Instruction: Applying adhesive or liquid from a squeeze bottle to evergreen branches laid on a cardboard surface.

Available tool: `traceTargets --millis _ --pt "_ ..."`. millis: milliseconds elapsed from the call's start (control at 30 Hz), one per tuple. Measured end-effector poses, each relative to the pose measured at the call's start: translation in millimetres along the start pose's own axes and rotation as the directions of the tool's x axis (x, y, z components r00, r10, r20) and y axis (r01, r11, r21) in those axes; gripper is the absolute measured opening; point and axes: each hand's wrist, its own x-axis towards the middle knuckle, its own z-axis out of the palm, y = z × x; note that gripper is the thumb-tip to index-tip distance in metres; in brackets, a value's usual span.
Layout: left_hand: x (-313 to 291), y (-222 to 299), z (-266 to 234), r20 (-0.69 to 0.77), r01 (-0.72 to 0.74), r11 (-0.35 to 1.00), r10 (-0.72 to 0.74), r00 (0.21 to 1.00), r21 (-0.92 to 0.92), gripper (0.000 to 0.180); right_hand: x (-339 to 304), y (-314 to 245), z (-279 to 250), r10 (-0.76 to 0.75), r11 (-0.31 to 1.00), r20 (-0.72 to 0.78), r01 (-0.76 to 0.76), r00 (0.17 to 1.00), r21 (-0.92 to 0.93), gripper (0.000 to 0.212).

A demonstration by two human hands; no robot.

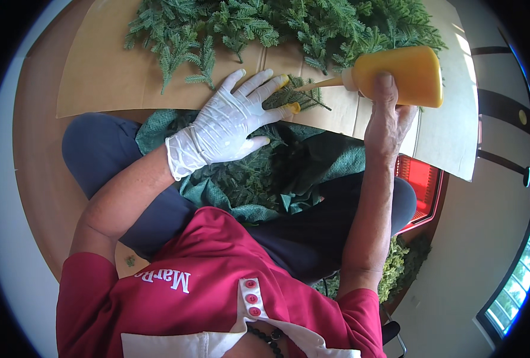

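Observation:
My left hand (229, 124), in a white glove with yellow-stained fingertips, lies spread with its fingers apart at the near edge of the cardboard (107, 77). Its fingertips reach a small green fir-like sprig (314, 98) lying there. In my bare right hand (387, 122) is a yellow squeeze bottle (417, 74), tipped on its side, with fingers wrapped round it. The bottle's long thin nozzle (321, 85) points left over the sprig; whether its tip touches, I cannot tell.
A heap of green sprigs (253, 24) covers the far side of the cardboard. Across my lap, a green woven sack (211, 192) holds more greenery (247, 182). A red plastic crate (417, 188) stands beyond my right knee, with leafy plants (396, 268) nearer me.

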Motion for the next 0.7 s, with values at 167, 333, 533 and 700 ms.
traceTargets --millis 167,333,533,700 --pt "-0.5 -1.4 1.1 0.006 0.006 1.0 -0.006 1.0 0.008 0.07 -3.0 -1.8 10.4 -0.004 0.996 0.005 0.004 1.0 -0.092 0.046" --pt "1.6 -0.5 2.1 -0.019 0.003 1.0 -0.003 1.0 -0.011 0.07 4.7 1.1 -2.3 -0.006 1.0 -0.07 0.005 0.998 -0.012 0.045" --pt "0.8 0.1 1.3 0.008 0.009 1.0 -0.009 1.0 -0.002 0.07 -3.6 0.7 6.0 -0.026 0.999 0.033 0.027 0.999 -0.038 0.044" --pt "0.8 0.8 0.5 0.003 0.014 1.0 -0.014 1.0 -0.001 0.07 5.3 3.2 -1.3 -0.015 1.0 -0.03 0.015 0.999 -0.007 0.044"
